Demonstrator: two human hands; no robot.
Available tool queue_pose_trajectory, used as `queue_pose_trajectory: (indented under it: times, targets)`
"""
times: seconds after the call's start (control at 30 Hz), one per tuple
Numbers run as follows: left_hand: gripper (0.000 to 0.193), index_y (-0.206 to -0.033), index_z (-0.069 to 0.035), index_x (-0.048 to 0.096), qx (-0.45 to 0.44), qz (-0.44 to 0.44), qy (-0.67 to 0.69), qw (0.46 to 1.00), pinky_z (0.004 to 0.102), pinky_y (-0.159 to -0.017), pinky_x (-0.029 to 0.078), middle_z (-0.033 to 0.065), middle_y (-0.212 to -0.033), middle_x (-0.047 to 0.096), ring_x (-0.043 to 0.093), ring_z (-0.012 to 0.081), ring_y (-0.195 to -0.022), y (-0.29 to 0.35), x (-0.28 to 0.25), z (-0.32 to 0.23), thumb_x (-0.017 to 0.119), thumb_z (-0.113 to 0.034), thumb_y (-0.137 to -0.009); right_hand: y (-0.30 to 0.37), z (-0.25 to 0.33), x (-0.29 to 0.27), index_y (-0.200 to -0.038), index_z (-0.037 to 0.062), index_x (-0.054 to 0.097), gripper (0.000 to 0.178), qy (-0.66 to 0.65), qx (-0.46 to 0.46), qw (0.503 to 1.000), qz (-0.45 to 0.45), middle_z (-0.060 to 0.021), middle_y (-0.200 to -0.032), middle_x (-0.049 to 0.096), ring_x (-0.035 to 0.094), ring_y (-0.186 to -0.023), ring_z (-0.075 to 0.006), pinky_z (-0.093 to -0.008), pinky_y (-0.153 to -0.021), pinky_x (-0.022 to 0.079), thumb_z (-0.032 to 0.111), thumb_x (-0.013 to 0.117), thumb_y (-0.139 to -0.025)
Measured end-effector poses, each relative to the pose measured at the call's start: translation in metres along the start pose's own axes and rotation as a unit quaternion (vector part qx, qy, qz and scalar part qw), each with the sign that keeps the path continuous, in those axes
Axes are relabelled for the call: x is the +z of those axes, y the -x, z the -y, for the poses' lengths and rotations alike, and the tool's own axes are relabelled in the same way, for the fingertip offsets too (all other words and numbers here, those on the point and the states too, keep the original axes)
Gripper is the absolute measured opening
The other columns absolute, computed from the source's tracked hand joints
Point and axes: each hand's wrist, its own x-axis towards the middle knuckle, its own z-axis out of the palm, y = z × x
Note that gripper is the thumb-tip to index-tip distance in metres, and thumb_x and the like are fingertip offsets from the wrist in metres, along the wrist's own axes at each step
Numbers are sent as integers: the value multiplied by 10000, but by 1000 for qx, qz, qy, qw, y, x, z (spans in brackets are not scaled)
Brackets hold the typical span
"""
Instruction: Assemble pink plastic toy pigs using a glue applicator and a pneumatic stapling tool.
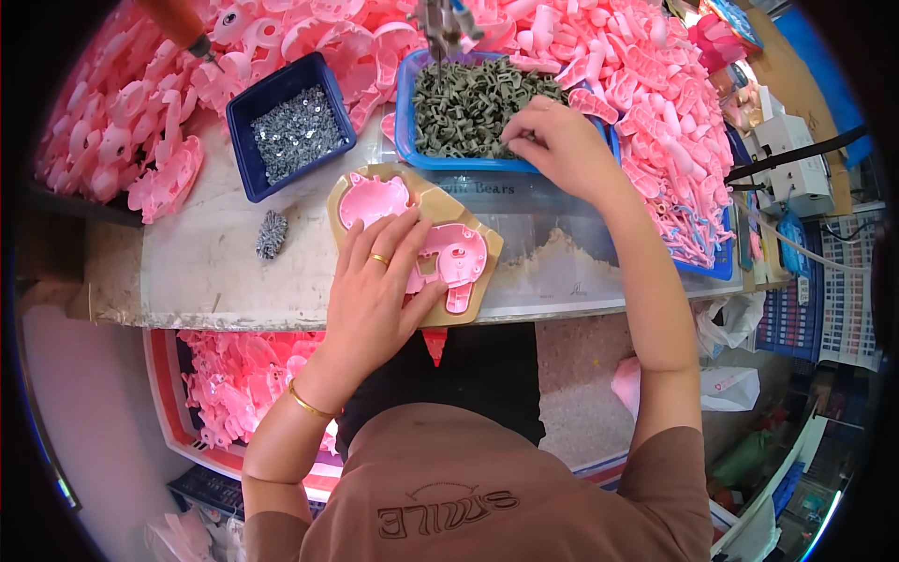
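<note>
My left hand [373, 292] lies over a tan moulded holder [435, 203], fingers stretched out and resting across the pink plastic shell half [465, 251] set in it. Another rounded pink shell piece [373, 200] sits in the holder's upper recess, just beyond my fingertips. My right hand [562, 148] is over the right part of a bright blue tray [459, 163] heaped with small grey-green parts [468, 105]. Its fingers are curled and pinched together at the heap; whatever is between them is too small to make out.
A dark blue tray [242, 150] of small metal screws stands left, with a small clump of screws [272, 234] near it. Pink plastic parts [646, 84] pile along the back. An orange-handled driver [178, 26] and a metal tool [438, 33] hang above. A crate of pink parts [239, 384] stands below.
</note>
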Motion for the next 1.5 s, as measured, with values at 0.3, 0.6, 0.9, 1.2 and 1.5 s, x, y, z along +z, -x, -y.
queue_pose_trajectory:
  times: [0.3,0.6,0.9,1.2,1.5]
  targets:
    - [612,-1340,-26,546,41,-42,21,998,455,-1019,430,137,-1289,589,516,348,-1186,-18,-15,-7,759,-292,-831,21,45,-35,-975,-5,713,131,-259,138,954,68,-29,-800,686,640,-728,-83,-248,-667,518,84,652,-900]
    - [293,-1192,-9,653,-56,-3,272,961,314,-804,561,141,-1009,722,726,232,-891,-23,-5,-29,697,-93,-914,84,83,-33,-1006,-10,710,163,-381,174,905,74,-83,-857,722,681,-757,-126,-291,-707,542,74,662,-875]
    - [186,-1096,7,700,-125,-35,366,922,262,-791,557,94,-997,734,710,134,-887,-21,-11,-28,682,-22,-914,179,-44,-77,-1042,14,685,178,62,325,942,-48,-89,-893,698,643,-760,-182,-303,-689,512,55,654,-871]
    - [178,-1131,50,617,-192,-24,534,823,280,-828,572,111,-1084,708,709,160,-902,-20,-10,-18,561,-64,-1006,192,-63,-127,-1088,16,702,226,110,284,945,-118,-34,-762,613,581,-735,-105,-261,-692,465,59,542,-936]
    - [188,-1051,25,596,-248,17,607,755,297,-799,594,162,-1121,702,716,195,-903,-29,-7,-25,549,-156,-1021,120,58,-65,-1083,1,720,179,-354,202,913,-15,-23,-908,604,556,-721,-77,-210,-650,436,45,659,-921]
